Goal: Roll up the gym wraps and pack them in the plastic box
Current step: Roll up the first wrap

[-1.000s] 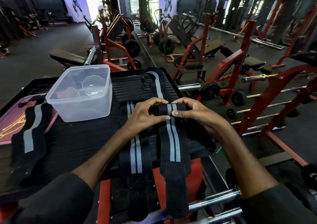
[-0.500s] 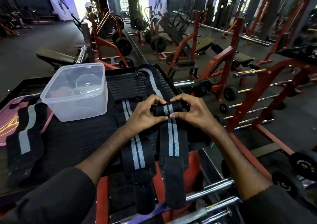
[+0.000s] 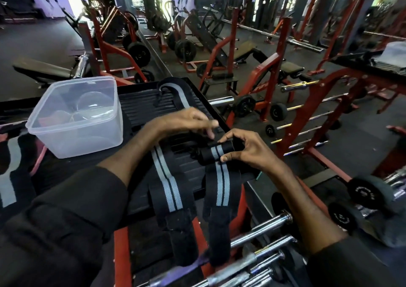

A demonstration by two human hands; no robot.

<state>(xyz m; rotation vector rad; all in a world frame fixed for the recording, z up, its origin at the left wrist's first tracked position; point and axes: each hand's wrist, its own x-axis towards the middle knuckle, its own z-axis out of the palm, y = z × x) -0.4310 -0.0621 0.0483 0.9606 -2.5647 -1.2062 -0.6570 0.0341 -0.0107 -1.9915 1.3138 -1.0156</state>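
Observation:
A black gym wrap with grey stripes (image 3: 220, 185) lies on the black ribbed platform (image 3: 140, 104), its far end rolled into a short cylinder (image 3: 216, 152). My right hand (image 3: 248, 150) pinches that roll between thumb and fingers. My left hand (image 3: 186, 121) hovers just behind the roll, fingers spread, holding nothing. A second striped wrap (image 3: 169, 187) lies flat to the left of the first, its tail hanging over the near edge. A third wrap (image 3: 173, 93) lies at the platform's far edge, a fourth (image 3: 11, 165) at the far left. The clear plastic box (image 3: 77, 115) stands open at the left.
Chrome dumbbell handles (image 3: 259, 229) and black weight plates (image 3: 369, 194) sit on a rack below the platform's near right edge. Red benches and barbell racks (image 3: 274, 71) fill the gym floor beyond. A pink-edged tray (image 3: 41, 154) lies under the box's left side.
My left hand has come off the roll and lifted away to the far side. My right hand alone keeps the roll, which has thickened and shifted nearer.

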